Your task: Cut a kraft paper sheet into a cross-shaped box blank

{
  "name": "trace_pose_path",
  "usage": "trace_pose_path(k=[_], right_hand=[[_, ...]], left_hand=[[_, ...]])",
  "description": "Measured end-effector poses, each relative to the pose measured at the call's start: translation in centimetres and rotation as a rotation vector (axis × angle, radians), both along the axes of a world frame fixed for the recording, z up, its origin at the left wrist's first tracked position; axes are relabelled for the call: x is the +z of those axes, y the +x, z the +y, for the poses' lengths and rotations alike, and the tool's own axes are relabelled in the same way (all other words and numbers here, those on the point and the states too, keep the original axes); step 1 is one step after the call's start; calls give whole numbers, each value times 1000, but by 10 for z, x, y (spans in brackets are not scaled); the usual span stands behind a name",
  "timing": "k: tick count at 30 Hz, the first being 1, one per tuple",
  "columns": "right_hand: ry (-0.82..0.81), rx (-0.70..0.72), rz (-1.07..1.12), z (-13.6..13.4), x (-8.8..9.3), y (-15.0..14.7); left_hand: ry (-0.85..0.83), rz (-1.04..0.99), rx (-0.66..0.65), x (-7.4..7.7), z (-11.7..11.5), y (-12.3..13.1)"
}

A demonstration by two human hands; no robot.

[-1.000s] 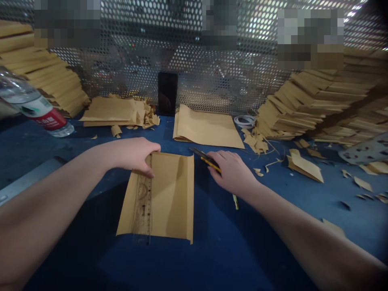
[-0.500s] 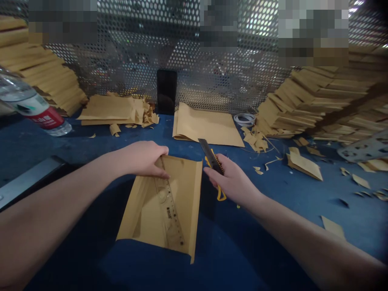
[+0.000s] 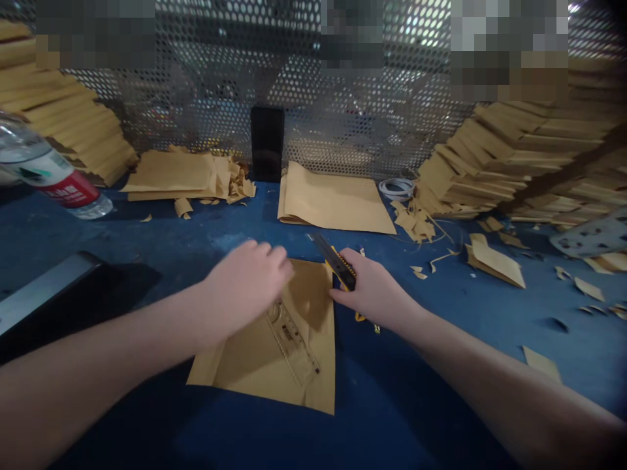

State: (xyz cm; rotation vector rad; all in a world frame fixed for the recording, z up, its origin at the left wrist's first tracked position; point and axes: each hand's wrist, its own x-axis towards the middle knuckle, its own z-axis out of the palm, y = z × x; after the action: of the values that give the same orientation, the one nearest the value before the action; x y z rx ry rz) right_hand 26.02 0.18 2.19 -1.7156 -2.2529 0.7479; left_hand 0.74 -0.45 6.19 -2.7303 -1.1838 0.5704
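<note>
My left hand [image 3: 249, 281], slightly blurred and with curled fingers, is closed around the upper end of a clear plastic ruler [image 3: 294, 343]. That end is hidden beneath the hand. The ruler lies slanted over a brown kraft paper sheet [image 3: 230, 362] with creased sides, its lower end pointing down and right. My right hand [image 3: 375, 287] grips a yellow and black utility knife [image 3: 337, 264] just beyond the sheet's right edge. The knife's blade points up and left, apart from the ruler.
Folded brown paper [image 3: 337, 199] lies behind the sheet. A black phone [image 3: 267, 143] leans on the perforated metal panel [image 3: 206, 98]. Stacked paper [image 3: 494, 156] rises at right, with scraps scattered before it. A water bottle [image 3: 59, 176] stands at left, above a dark, grey-topped object [image 3: 49, 287].
My left hand has shifted right and turned palm down, swinging the ruler right. The sheet's raised right flap now lies flatter. My right hand keeps the knife, its blade tilted further left.
</note>
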Motion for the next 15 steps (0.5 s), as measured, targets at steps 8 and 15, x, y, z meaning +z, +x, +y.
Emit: trace_pose_path(k=[8, 15], right_hand=[[26, 36, -25, 2, -2, 2], [87, 62, -48, 5, -5, 4]], left_hand=[[-236, -48, -230, -12, -62, 27], [-123, -33, -182, -15, -50, 17]])
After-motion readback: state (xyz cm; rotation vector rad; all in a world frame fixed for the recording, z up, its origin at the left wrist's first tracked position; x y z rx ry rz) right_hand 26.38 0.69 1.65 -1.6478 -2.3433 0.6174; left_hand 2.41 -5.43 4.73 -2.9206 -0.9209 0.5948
